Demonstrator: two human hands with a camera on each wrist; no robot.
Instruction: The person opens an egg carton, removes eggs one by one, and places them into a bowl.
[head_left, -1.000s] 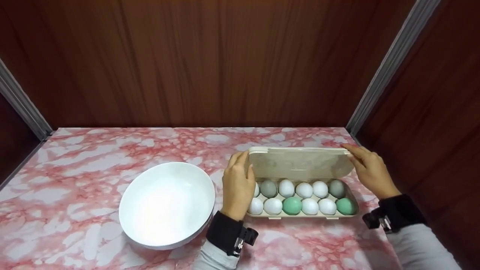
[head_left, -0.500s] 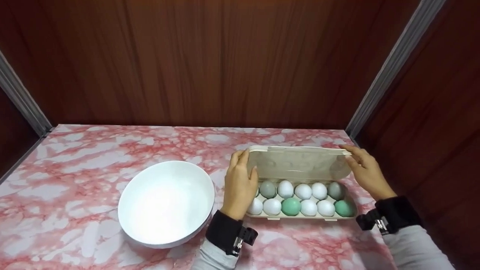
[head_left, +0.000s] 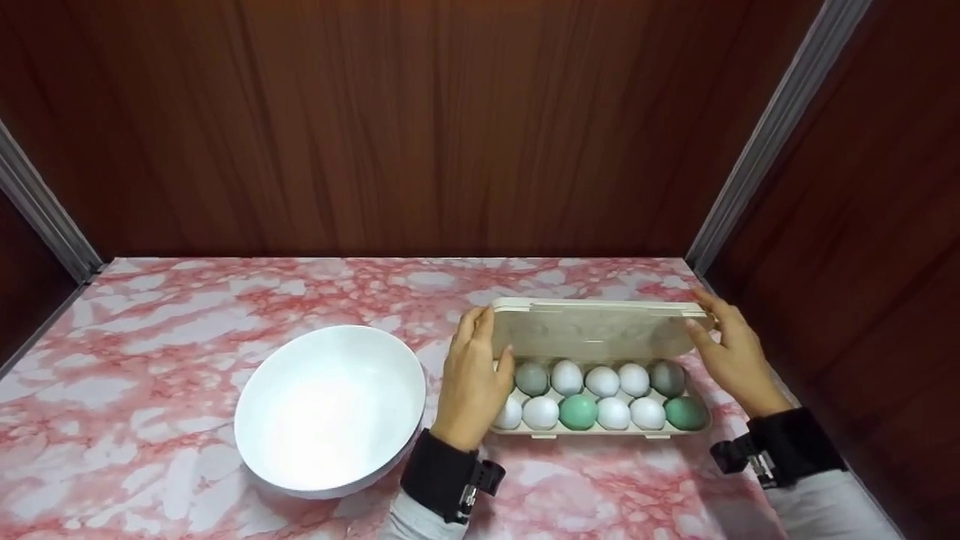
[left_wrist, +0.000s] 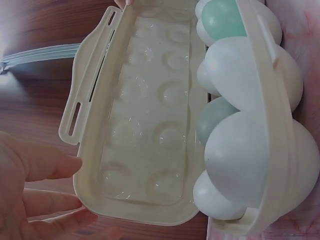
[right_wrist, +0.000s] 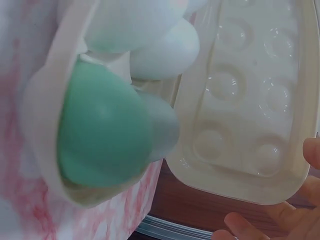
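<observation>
A cream plastic egg carton [head_left: 600, 433] lies on the table with its hinged lid [head_left: 592, 330] raised and its dimpled inside facing me. Two rows of eggs fill the tray: several white eggs [head_left: 540, 412], two bright green ones [head_left: 578, 412] and two grey-green ones [head_left: 667, 378]. My left hand [head_left: 472, 382] touches the lid's left end, its straight fingers along the outer edge. At the opposite corner my right hand [head_left: 735, 360] pinches the lid, thumb on the front edge and fingers behind. The left hand covers the leftmost eggs in the head view.
To the left of my left hand stands a large white bowl [head_left: 330, 412]. The table [head_left: 187, 300] has a red-and-white marbled top. Brown wood-look panels [head_left: 375, 127] rise behind it and at the sides, with grey metal posts [head_left: 765, 135] at the corners.
The lid stays raised between both hands and the eggs keep their places. My right thumb has slid slightly down the lid's corner; the head view has shifted a little.
</observation>
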